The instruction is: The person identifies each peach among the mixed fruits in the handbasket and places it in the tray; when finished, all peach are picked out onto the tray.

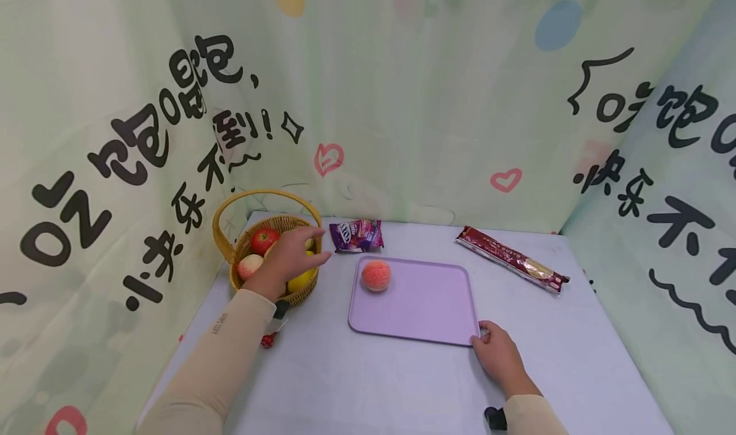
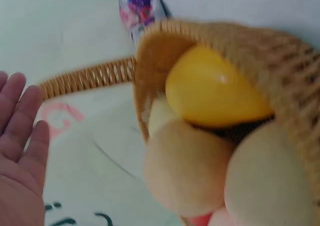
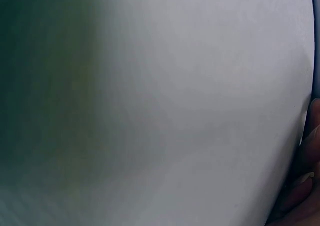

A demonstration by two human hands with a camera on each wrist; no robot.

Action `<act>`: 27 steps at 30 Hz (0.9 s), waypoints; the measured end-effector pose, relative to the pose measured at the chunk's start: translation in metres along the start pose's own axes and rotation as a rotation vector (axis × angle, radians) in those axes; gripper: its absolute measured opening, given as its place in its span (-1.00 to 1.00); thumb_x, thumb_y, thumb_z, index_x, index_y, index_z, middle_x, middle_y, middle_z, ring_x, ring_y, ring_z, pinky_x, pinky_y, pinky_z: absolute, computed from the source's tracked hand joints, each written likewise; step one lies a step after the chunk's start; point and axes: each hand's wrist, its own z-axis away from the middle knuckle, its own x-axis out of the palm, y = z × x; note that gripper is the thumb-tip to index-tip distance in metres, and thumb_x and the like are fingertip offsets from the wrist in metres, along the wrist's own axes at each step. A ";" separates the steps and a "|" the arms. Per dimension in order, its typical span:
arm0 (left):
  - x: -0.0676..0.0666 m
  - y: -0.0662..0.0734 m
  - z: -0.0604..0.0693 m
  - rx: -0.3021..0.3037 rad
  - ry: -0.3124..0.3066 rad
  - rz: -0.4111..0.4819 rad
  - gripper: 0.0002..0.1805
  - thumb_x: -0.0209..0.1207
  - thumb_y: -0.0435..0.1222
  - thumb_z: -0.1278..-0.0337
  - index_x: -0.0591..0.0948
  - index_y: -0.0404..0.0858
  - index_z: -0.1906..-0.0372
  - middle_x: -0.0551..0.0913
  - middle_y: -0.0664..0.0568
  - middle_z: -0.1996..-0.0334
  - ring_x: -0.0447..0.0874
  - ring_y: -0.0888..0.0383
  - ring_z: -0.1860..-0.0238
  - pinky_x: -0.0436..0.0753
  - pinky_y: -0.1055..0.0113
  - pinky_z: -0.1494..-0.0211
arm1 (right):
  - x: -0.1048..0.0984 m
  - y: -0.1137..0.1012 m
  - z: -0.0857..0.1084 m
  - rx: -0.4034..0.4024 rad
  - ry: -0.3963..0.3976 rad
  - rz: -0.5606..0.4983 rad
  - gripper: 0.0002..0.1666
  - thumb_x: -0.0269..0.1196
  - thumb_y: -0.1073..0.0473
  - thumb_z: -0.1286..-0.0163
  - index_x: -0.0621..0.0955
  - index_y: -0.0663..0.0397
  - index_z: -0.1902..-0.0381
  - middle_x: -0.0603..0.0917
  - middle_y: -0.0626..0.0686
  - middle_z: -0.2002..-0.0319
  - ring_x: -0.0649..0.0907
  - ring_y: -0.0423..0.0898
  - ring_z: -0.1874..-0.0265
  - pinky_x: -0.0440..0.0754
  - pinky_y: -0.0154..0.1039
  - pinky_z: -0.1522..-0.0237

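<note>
My left hand (image 1: 290, 256) is over the wicker basket (image 1: 308, 292) at the left, fingers spread out and holding nothing. In the left wrist view its straight fingers are beside the basket handle (image 2: 90, 79). Inside lie a red apple (image 1: 265, 240), a pinkish peach-like fruit (image 1: 250, 266) and a smooth yellow fruit (image 2: 215, 88); my hand hides part of the contents in the head view. My right hand (image 1: 500, 355) pinches the near right corner of a purple tray (image 1: 422, 304). One fuzzy peach (image 1: 376, 275) sits at the tray's far left.
A purple snack bag (image 1: 356, 236) lies behind the tray, right of the basket. At the back right is a long maroon packet (image 1: 512, 259). A small red wrapped item (image 1: 269, 340) lies near my left sleeve. Printed curtains (image 1: 402, 103) enclose the white table (image 1: 345, 384).
</note>
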 end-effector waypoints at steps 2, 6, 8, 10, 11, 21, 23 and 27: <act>-0.002 -0.009 -0.002 -0.037 -0.009 0.022 -0.36 0.37 0.02 -0.23 0.58 -0.15 -0.34 0.62 -0.03 -0.29 0.51 -0.07 -0.37 0.51 -0.04 -0.42 | 0.000 0.000 0.000 0.004 0.000 -0.001 -0.36 0.20 0.07 -0.48 0.40 0.33 -0.38 0.55 0.12 0.28 0.51 0.01 0.29 0.49 -0.12 0.25; -0.004 -0.026 -0.003 -0.091 -0.025 0.065 -0.33 0.37 0.02 -0.24 0.54 -0.17 -0.37 0.58 -0.09 -0.32 0.49 -0.14 -0.38 0.49 -0.08 -0.42 | -0.001 -0.001 0.000 0.015 -0.003 -0.010 -0.35 0.21 0.06 -0.49 0.40 0.32 -0.38 0.54 0.12 0.28 0.51 0.00 0.28 0.48 -0.13 0.27; -0.005 -0.032 -0.003 -0.119 -0.024 0.095 -0.31 0.37 0.01 -0.23 0.52 -0.18 -0.39 0.56 -0.09 -0.34 0.46 -0.15 -0.39 0.48 -0.11 -0.43 | -0.001 -0.002 0.000 0.017 -0.003 -0.012 -0.36 0.21 0.06 -0.49 0.41 0.32 -0.38 0.54 0.12 0.28 0.51 0.00 0.29 0.48 -0.14 0.27; -0.007 -0.036 -0.002 -0.146 -0.018 0.113 -0.30 0.38 0.01 -0.22 0.50 -0.15 -0.40 0.54 -0.09 -0.36 0.47 -0.16 -0.38 0.49 -0.12 -0.41 | -0.001 -0.002 0.000 0.020 -0.004 -0.013 -0.36 0.21 0.07 -0.48 0.41 0.32 -0.38 0.54 0.12 0.28 0.50 0.00 0.29 0.47 -0.14 0.28; -0.008 -0.038 -0.002 -0.153 -0.017 0.123 -0.28 0.38 0.01 -0.22 0.49 -0.16 -0.42 0.52 -0.10 -0.37 0.46 -0.17 -0.38 0.49 -0.13 -0.41 | -0.001 -0.002 0.000 0.021 -0.003 -0.012 -0.37 0.21 0.08 -0.48 0.41 0.33 -0.37 0.54 0.11 0.29 0.50 0.00 0.30 0.47 -0.14 0.29; -0.012 -0.056 -0.003 -0.210 -0.028 0.099 -0.17 0.38 0.03 -0.19 0.39 -0.18 -0.49 0.41 -0.16 -0.44 0.43 -0.18 -0.36 0.47 -0.14 -0.42 | 0.001 -0.002 0.000 0.009 0.011 -0.006 -0.38 0.21 0.11 -0.46 0.42 0.35 -0.36 0.54 0.10 0.30 0.50 -0.01 0.33 0.45 -0.16 0.30; -0.011 -0.058 -0.004 -0.210 -0.037 0.090 -0.14 0.39 0.04 -0.19 0.36 -0.22 -0.50 0.39 -0.19 -0.45 0.40 -0.20 -0.39 0.44 -0.15 -0.45 | 0.000 -0.002 0.001 0.008 0.013 -0.008 -0.38 0.21 0.11 -0.46 0.42 0.35 -0.35 0.54 0.10 0.30 0.50 -0.01 0.33 0.45 -0.16 0.31; -0.009 -0.062 -0.006 -0.223 -0.057 0.093 -0.09 0.40 0.02 -0.18 0.31 -0.25 -0.53 0.33 -0.21 -0.48 0.32 -0.21 -0.45 0.36 -0.16 -0.50 | 0.000 -0.003 0.001 0.011 0.016 -0.004 -0.38 0.21 0.11 -0.46 0.43 0.35 -0.35 0.55 0.10 0.30 0.50 -0.01 0.33 0.46 -0.16 0.31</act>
